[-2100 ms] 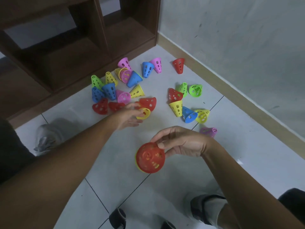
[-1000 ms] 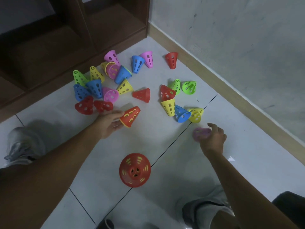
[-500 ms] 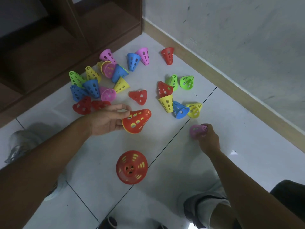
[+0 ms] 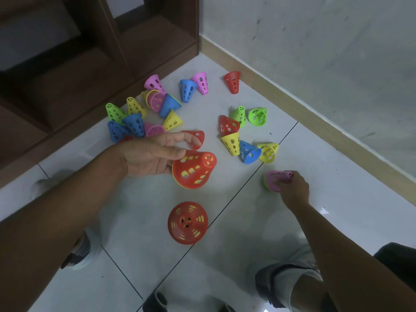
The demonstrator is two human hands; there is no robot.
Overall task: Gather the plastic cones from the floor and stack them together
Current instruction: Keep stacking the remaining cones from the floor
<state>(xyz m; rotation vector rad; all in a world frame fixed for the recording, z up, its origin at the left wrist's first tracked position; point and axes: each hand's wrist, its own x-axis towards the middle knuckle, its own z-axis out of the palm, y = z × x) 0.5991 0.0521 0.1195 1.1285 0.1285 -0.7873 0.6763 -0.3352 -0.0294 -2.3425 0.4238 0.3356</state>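
**Cones on white tile, room corner**

Shelf (image 4: 90, 64): dark wood, upper left. Floor (image 4: 135, 255): glossy white tile, dark grout lines. Left hand (image 4: 153, 154): fingers curled round the rim of a tilted red cone (image 4: 194, 170) with yellow showing inside. Red stack (image 4: 188, 222): upright on the tile, just below. Loose cones (image 4: 135, 124): scattered near the shelf. Right hand (image 4: 292, 190): pinches a pink cone (image 4: 278, 179). Wall (image 4: 326, 52): grey, tan skirting.
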